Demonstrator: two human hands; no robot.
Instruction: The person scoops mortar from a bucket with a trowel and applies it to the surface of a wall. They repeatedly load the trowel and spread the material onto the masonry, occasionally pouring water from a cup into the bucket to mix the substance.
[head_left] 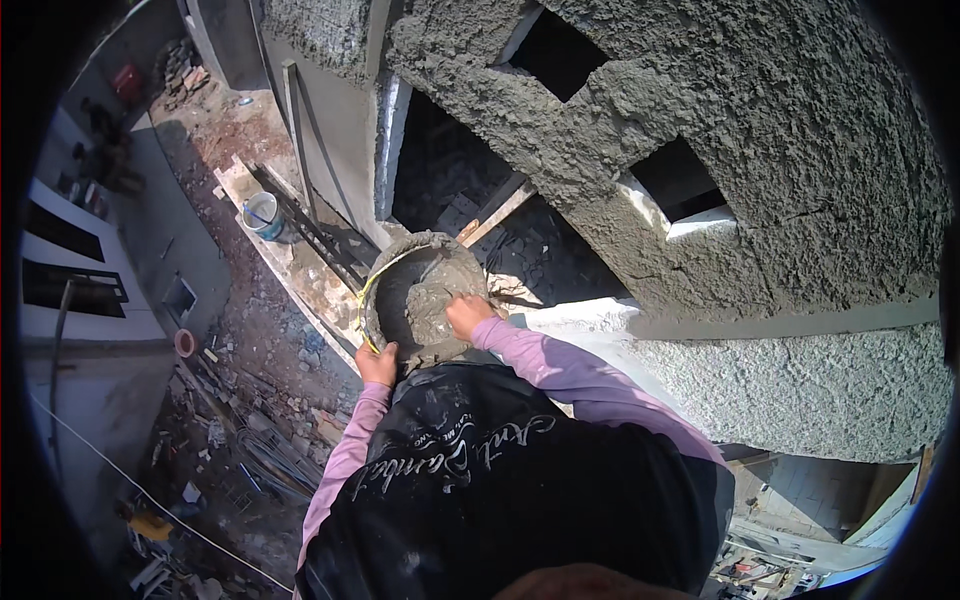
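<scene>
A round bucket (425, 243), its rim crusted with grey, is tipped in front of my body. Wet grey mortar (430, 300) lies inside it, and a yellow handle (362, 300) runs along its left side. Gripping the near left edge, my left hand (377, 364) has its fingers closed on the bucket's rim. My right hand (466, 316) is closed over the mortar at the bucket's right side. Whatever it may hold is hidden by the fist and the mortar.
Left of the bucket, a plank platform (290, 262) carries a small pail (262, 216). A rough mortared wall (790, 180) with diamond-shaped openings rises at right, above a pale ledge (585, 318). Far below lies rubble-strewn ground (250, 330); people (105, 155) appear at far left.
</scene>
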